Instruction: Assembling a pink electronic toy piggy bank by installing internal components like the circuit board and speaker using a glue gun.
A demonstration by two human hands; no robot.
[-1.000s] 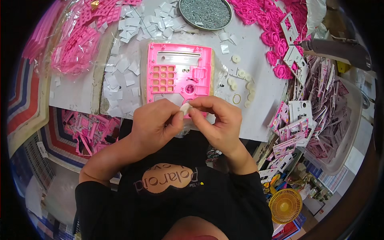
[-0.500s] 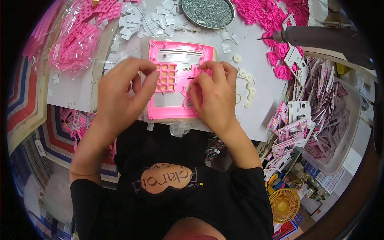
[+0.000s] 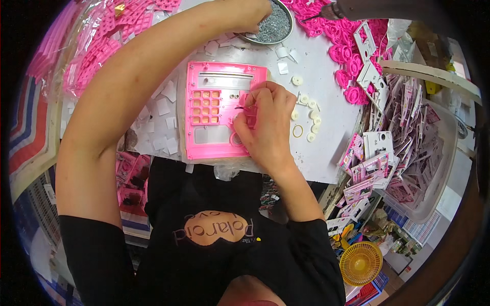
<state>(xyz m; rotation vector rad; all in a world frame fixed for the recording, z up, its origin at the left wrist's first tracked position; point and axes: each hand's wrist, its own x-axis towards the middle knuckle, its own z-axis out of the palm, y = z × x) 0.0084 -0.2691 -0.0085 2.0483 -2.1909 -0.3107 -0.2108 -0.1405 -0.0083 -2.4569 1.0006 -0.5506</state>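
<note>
On the bench lies a pink plastic casing, inner side up, with a grid of square openings and clear windows. My right hand rests over its right part, fingers curled and pressed together; what they hold is hidden, and a thin dark piece shows beside the fingertips. Stretched across to the far side, my left hand is at a round metal tray of small screws. Its fingers look bunched at the screws, partly cut off by the picture's edge.
White cream wheels and a thin ring lie right of the casing. Pink rings are heaped beyond, under a dark screwdriver. A bin of printed panels stands right. Bagged pink grids and white scraps are left.
My left hand has moved from above the casing's left side to the far screw tray. My right hand stays over the casing. The casing appears slightly lower in the view.
</note>
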